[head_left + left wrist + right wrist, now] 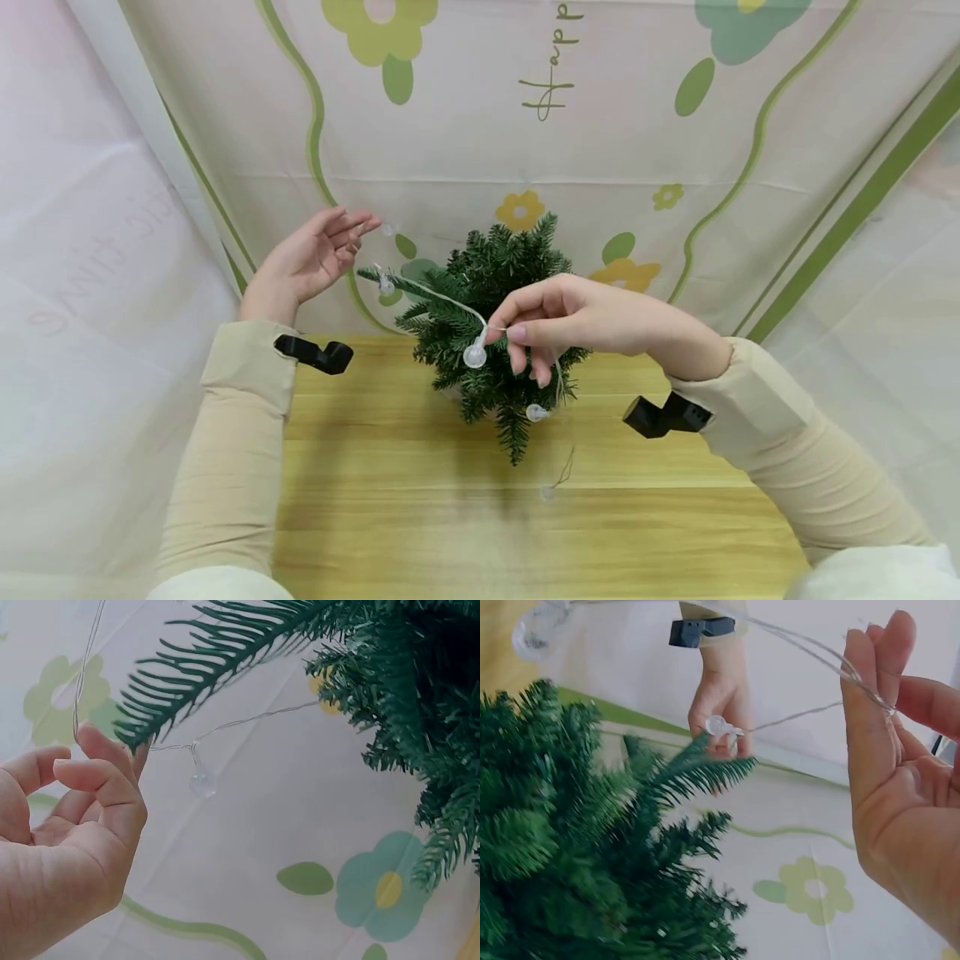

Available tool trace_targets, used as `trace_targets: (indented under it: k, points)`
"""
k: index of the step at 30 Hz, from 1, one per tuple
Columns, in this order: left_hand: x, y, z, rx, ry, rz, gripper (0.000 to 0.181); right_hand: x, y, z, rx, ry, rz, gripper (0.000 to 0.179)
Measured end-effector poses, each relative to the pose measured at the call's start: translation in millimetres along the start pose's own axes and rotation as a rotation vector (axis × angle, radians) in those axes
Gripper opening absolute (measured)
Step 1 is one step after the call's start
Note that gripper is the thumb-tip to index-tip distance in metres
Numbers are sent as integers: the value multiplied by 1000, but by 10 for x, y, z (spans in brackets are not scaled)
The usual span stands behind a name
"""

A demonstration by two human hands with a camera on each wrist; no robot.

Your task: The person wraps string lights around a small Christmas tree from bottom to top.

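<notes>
A small artificial Christmas tree (pixel 465 283) stands in the middle, with a thin string of lights (pixel 259 716) running over it. My right hand (pixel 577 315) pinches the light wire between thumb and forefinger in front of the tree. A round clear bulb (pixel 474 356) hangs just left of those fingers, and another bulb (pixel 537 412) sits lower down. Around the tip of a branch (pixel 176 701) reaching out to the left, my left hand (pixel 82 817) lies palm up with relaxed, bent fingers. The wire bends at its fingertips. Close to that branch tip hangs a further bulb (pixel 202 784).
A wooden table (pixel 360 517) lies under the tree. One more bulb (pixel 547 493) on a thin wire shows toward the front. Pale cloth (pixel 450 142) printed with flowers forms the back, with cloth sides at left and right. Each sleeve carries a black wrist camera (pixel 315 353).
</notes>
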State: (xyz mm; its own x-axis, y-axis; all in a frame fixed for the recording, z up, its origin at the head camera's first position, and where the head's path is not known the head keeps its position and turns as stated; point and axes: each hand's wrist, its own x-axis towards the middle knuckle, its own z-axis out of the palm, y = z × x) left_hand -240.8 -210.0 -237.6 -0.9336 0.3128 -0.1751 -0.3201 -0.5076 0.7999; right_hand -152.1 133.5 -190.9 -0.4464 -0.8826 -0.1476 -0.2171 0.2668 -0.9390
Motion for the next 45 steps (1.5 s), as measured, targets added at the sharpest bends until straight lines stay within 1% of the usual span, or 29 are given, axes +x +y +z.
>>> trace_targets:
  k: [5, 9, 12, 15, 18, 24, 26, 31, 34, 37, 40, 42, 45]
  points:
    - [-44, -33, -46, 24, 3, -13, 28, 38, 67, 94, 36, 4, -5, 32]
    - [-59, -68, -80, 41, 2, -23, 32, 55, 111, 182, 35, -6, -7, 32]
    - [-55, -105, -119, 45, -10, -30, 35, 60, 152, 236, 39, -24, -6, 31]
    - [-51, -148, -159, 63, -12, -34, 34, 64, 201, 277, 59, -44, -4, 31]
    - [-59, -193, -197, 60, -17, -45, 35, 70, 252, 310, 79, -67, 3, 31]
    - [-63, -315, -256, 86, -31, -65, 60, 62, 350, 357, 78, -104, 11, 32]
    - [-74, -363, -274, 110, -21, -68, 56, 45, 383, 361, 66, -107, 18, 32]
    - [-113, -471, -317, 148, 34, -75, 25, -16, 455, 345, 47, -102, 48, 31]
    - [-130, -535, -335, 213, 62, -70, 18, -63, 488, 326, 48, -104, 45, 31]
    - [-137, -605, -350, 290, 64, -65, 12, -117, 514, 301, 50, -108, 20, 31]
    - [-145, -672, -366, 354, 56, -70, 10, -182, 538, 260, 46, -102, -4, 30]
    - [-155, -712, -379, 389, 56, -83, 15, -231, 553, 225, 32, -85, -25, 29]
    - [-177, -759, -389, 478, 46, -92, 33, -315, 572, 165, 8, -45, -63, 26]
